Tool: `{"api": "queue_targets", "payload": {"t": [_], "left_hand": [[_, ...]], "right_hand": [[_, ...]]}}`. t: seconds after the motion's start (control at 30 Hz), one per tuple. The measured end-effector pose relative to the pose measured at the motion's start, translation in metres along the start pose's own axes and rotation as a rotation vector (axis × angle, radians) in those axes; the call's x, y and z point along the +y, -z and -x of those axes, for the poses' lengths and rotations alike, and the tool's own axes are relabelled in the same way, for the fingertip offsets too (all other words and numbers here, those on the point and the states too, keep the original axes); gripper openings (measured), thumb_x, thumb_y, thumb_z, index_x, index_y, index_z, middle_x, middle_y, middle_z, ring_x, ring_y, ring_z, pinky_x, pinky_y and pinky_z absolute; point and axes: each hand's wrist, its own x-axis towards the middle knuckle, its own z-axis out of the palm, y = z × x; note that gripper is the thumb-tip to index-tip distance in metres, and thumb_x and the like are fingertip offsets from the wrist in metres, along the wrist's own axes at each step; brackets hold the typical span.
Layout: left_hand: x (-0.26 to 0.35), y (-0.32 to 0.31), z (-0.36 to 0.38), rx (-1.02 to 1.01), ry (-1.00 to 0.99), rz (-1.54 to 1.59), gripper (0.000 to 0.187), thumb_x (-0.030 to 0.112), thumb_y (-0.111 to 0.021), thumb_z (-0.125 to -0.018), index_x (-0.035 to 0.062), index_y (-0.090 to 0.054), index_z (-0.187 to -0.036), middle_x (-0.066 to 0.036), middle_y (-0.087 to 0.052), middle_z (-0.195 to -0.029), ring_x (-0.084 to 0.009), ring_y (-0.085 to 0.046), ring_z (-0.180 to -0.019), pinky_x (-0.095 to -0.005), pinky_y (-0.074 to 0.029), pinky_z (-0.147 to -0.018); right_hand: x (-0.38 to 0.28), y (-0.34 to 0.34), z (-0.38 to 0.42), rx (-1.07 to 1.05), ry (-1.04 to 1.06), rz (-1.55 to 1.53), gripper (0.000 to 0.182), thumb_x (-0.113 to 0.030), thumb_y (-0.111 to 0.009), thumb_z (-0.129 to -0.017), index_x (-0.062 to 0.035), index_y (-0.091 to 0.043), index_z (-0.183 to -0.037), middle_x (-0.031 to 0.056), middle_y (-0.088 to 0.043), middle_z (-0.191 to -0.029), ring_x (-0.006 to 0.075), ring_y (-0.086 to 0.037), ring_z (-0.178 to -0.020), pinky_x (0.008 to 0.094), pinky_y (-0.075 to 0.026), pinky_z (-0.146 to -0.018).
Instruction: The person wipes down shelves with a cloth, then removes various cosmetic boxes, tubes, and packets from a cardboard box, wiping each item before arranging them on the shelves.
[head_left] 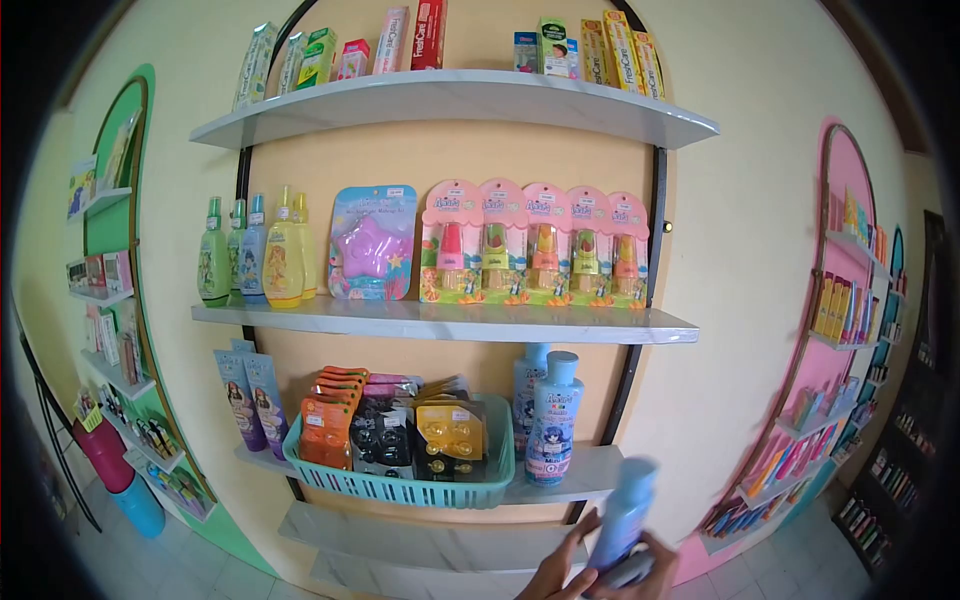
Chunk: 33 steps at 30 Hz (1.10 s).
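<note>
A light blue bottle (622, 515), smeared by motion, is held tilted low in front of the shelves. My left hand (565, 568) grips its lower left side, with the fingers pointing up along it. On the other side my right hand (655, 568) is closed around a small dark grey piece (630, 570) against the bottle's lower part; blur hides what that piece is. Just above and to the left, a similar blue bottle (551, 430) stands upright on the lower shelf (585, 470), with another blue bottle (526, 385) partly hidden behind it.
Left of the standing bottles sits a teal basket (400, 490) with carded packs. Two purple-blue tubes (250, 400) stand beside it. The middle shelf (450, 318) carries spray bottles and carded toiletries; the top shelf (450, 95) holds boxes. Bare lower shelves (400, 540) jut out below.
</note>
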Motion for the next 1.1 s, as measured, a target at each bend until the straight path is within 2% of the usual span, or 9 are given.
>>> {"api": "queue_targets", "payload": {"t": [0.03, 0.13, 0.2, 0.37, 0.5, 0.7, 0.9, 1.07, 1.1], "left_hand": [[0.006, 0.000, 0.006, -0.026, 0.179, 0.267, 0.058, 0.040, -0.045, -0.085, 0.0032, -0.027, -0.126, -0.015, -0.043, -0.115, -0.0222, -0.046, -0.103, -0.0340, -0.041, -0.083], [0.000, 0.005, 0.022, 0.001, 0.408, 0.523, 0.060, 0.039, -0.047, -0.085, 0.0033, -0.025, -0.127, -0.015, -0.046, -0.112, -0.0206, -0.049, -0.100, -0.0311, -0.042, -0.080], [-0.015, 0.014, 0.026, 0.051, 0.498, 0.599, 0.064, 0.042, -0.051, -0.082, 0.0042, -0.024, -0.127, -0.013, -0.049, -0.107, -0.0183, -0.052, -0.094, -0.0275, -0.044, -0.078], [-0.019, 0.028, 0.029, 0.132, 0.524, 0.499, 0.055, 0.039, -0.048, -0.084, 0.0025, -0.028, -0.120, -0.015, -0.050, -0.103, -0.0205, -0.056, -0.084, -0.0279, -0.048, -0.068], [-0.003, 0.019, 0.038, 0.148, 0.369, 0.266, 0.046, 0.028, -0.039, -0.089, -0.0006, -0.026, -0.123, -0.012, -0.045, -0.109, -0.0177, -0.045, -0.098, -0.0290, -0.037, -0.083], [0.003, 0.040, 0.041, 0.050, 0.517, 0.199, 0.048, 0.028, -0.039, -0.089, -0.0017, -0.024, -0.124, -0.013, -0.040, -0.113, -0.0178, -0.041, -0.102, -0.0294, -0.033, -0.088], [-0.001, 0.036, 0.040, 0.098, 0.486, 0.213, 0.055, 0.037, -0.043, -0.087, -0.0014, -0.025, -0.122, -0.015, -0.044, -0.111, -0.0171, -0.045, -0.097, -0.0296, -0.036, -0.085], [-0.001, 0.041, 0.016, -0.011, 0.403, 0.514, 0.060, 0.042, -0.042, -0.086, -0.0024, -0.025, -0.122, -0.018, -0.047, -0.111, -0.0214, -0.049, -0.099, -0.0331, -0.041, -0.084], [-0.001, 0.042, 0.011, -0.087, 0.393, 0.554, 0.061, 0.043, -0.040, -0.086, -0.0034, -0.025, -0.122, -0.020, -0.046, -0.112, -0.0246, -0.049, -0.102, -0.0351, -0.044, -0.083]], "right_hand": [[-0.004, -0.010, 0.007, 0.004, -0.028, -0.044, 0.067, -0.017, -0.079, -0.040, 0.0077, -0.054, -0.097, 0.0134, -0.060, -0.076, 0.0176, -0.057, -0.067, 0.0308, -0.048, -0.056], [-0.006, -0.020, 0.016, -0.061, 0.040, -0.017, 0.061, -0.018, -0.079, -0.047, 0.0062, -0.054, -0.098, 0.0147, -0.060, -0.077, 0.0193, -0.058, -0.064, 0.0313, -0.050, -0.056], [-0.006, -0.012, 0.011, -0.223, -0.359, -0.333, 0.055, -0.014, -0.077, -0.056, 0.0042, -0.053, -0.101, 0.0171, -0.061, -0.082, 0.0227, -0.060, -0.062, 0.0339, -0.052, -0.055], [-0.012, -0.016, -0.013, 0.383, -0.143, -0.340, 0.048, 0.003, -0.053, -0.063, 0.0002, -0.045, -0.110, 0.0139, -0.049, -0.103, 0.0194, -0.050, -0.093, 0.0286, -0.042, -0.077], [-0.037, -0.063, -0.021, 0.079, 0.353, 0.269, 0.063, -0.007, -0.056, -0.064, -0.0018, -0.037, -0.123, 0.0211, -0.033, -0.127, 0.0370, -0.032, -0.114, 0.0451, -0.025, -0.094], [-0.009, -0.066, -0.020, -0.119, 0.464, 0.153, 0.070, -0.013, -0.056, -0.063, -0.0049, -0.032, -0.129, 0.0182, -0.021, -0.137, 0.0411, -0.014, -0.126, 0.0500, -0.013, -0.100], [0.008, -0.062, -0.011, -0.039, 0.465, 0.058, 0.068, 0.003, -0.052, -0.060, -0.0033, -0.036, -0.126, 0.0192, -0.032, -0.131, 0.0404, -0.028, -0.121, 0.0451, -0.026, -0.096], [0.023, -0.035, 0.013, -0.090, -0.252, -0.410, 0.043, -0.004, -0.067, -0.061, 0.0054, -0.054, -0.101, 0.0151, -0.058, -0.101, 0.0197, -0.057, -0.089, 0.0310, -0.044, -0.078], [0.017, -0.039, 0.013, -0.035, -0.030, -0.486, 0.042, -0.011, -0.075, -0.057, 0.0056, -0.057, -0.091, 0.0114, -0.060, -0.089, 0.0130, -0.056, -0.081, 0.0279, -0.045, -0.073]]}}
